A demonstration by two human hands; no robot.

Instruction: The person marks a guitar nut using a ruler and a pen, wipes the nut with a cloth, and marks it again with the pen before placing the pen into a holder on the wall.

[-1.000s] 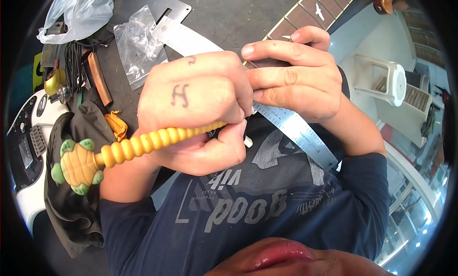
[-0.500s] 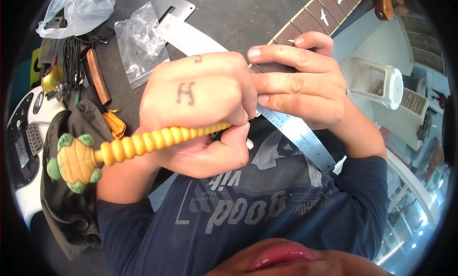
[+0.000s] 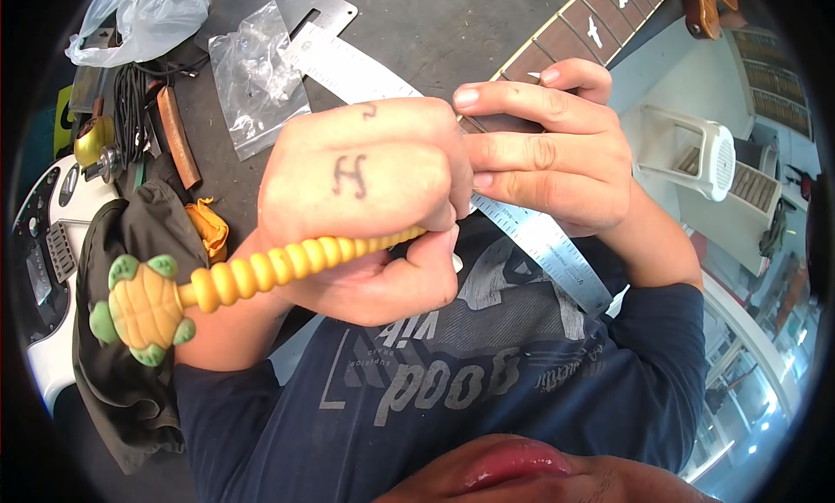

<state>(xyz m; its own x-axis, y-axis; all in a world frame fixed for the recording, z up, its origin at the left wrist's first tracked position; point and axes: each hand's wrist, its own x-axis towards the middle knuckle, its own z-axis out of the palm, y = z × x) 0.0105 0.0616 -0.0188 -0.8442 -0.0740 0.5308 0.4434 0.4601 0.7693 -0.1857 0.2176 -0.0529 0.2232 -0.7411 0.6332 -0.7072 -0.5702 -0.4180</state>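
My left hand (image 3: 365, 181), with dark marks drawn on its back, is closed around a yellow ribbed pen (image 3: 278, 268) with a turtle-shaped topper (image 3: 148, 310). The pen's tip is hidden behind my fingers. A metal ruler (image 3: 548, 251) runs diagonally beneath both hands. My right hand (image 3: 557, 155) lies across the ruler and the end of a guitar neck (image 3: 570, 29), its fingers bent and pressing down; its thumb is out of sight. The neck has a dark fretboard with frets and bird-shaped inlays. My two hands touch, or nearly touch, at the fingertips.
A clear plastic bag (image 3: 259, 81) and a metal plate (image 3: 330, 7) lie on the dark tabletop. To the left are a black cable (image 3: 132, 111), a dark cloth (image 3: 122, 399) and a white guitar body (image 3: 54, 320). A white stool (image 3: 718, 159) stands at right.
My left hand has shifted slightly right, and the pen's turtle end has moved a little right and down. My right hand and the ruler look almost still.
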